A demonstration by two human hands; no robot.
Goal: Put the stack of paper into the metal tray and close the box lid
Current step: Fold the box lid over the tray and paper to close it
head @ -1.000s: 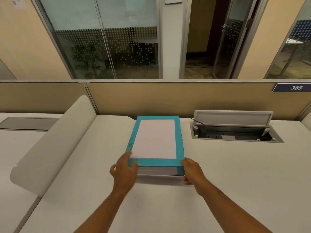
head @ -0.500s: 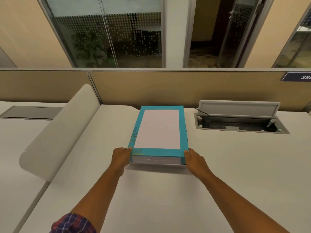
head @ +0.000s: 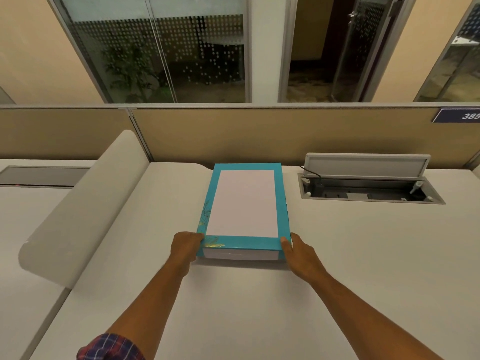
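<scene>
Both hands, left hand (head: 187, 244) and right hand (head: 298, 252), grip the near corners of the teal box (head: 245, 203), lid seemingly shut; paper and tray hidden, cable hatch (head: 368, 188) just right.

Surface: a white desk (head: 337, 268) is carrying everything; a tan partition is running along its far edge.
Centre: a stack of paper (head: 244, 203) in a teal wrapper is lying flat on the desk, long side running away from the viewer, white sheet edges showing at the near end.
Right, far: a recessed metal tray (head: 371, 194) is sitting in the desk top, its lid (head: 366, 165) standing open behind it; a black cable is dropping into its left end.
Left: a white rounded divider panel (head: 78, 209) is rising at the desk's left edge.
Contact: left hand (head: 185, 246) and right hand (head: 301, 254) are touching the stack's near corners.
</scene>
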